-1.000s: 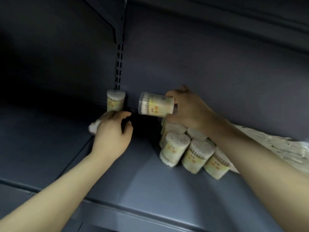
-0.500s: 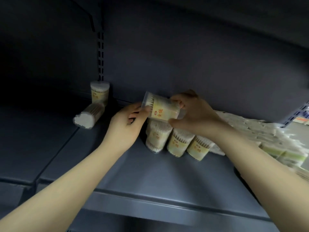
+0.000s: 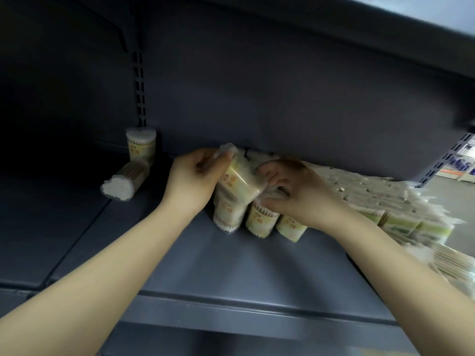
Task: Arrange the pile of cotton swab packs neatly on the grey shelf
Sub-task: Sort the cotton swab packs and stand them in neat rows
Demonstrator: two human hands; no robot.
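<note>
A clear cylindrical cotton swab pack with a yellow label is held tilted above the pile. My left hand grips its upper end, and my right hand holds its lower end with curled fingers. Beneath it, several similar packs lean together on the grey shelf. To the left, one pack stands upright against the back wall. Another pack lies on its side in front of it. The packs behind my hands are partly hidden.
A heap of flat bagged swab packs spreads along the shelf's right side to its front edge. A slotted upright runs up the back wall behind the standing pack. Bare shelf lies left of and in front of the pile.
My left hand let go of the pack now lying at left and came over to grip the pack my right hand carries. That pack has tipped from lying level to steeply tilted.
</note>
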